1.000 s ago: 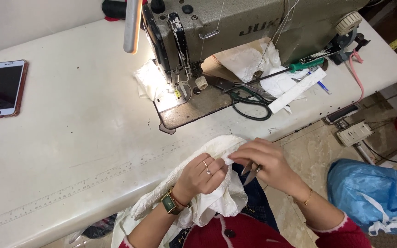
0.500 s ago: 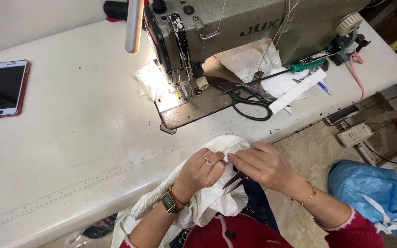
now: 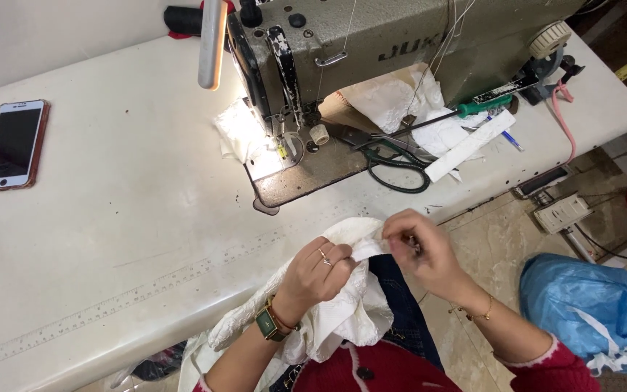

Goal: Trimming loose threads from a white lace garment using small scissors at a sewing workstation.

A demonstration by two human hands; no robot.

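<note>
My left hand (image 3: 317,270) grips a bunched piece of white fabric (image 3: 328,312) at the table's front edge; a ring and a green-faced watch show on it. My right hand (image 3: 419,250) pinches the same fabric's edge right beside the left hand, and something small and dark may sit between its fingers, too small to tell. The cloth hangs down over my lap. Behind the hands stands the grey-green sewing machine (image 3: 400,36), its needle area (image 3: 281,141) lit by a lamp.
Black-handled scissors (image 3: 393,163), a green-handled screwdriver (image 3: 473,109), a white strip (image 3: 469,145) and white scraps lie by the machine. A phone (image 3: 12,144) rests at far left. A ruler scale (image 3: 146,290) runs along the table front. A blue plastic bag (image 3: 596,312) sits on the floor at right.
Both hands have shifted slightly along the fabric edge, with the right hand's fingers drawn closer in to the left hand. The view has moved a little.
</note>
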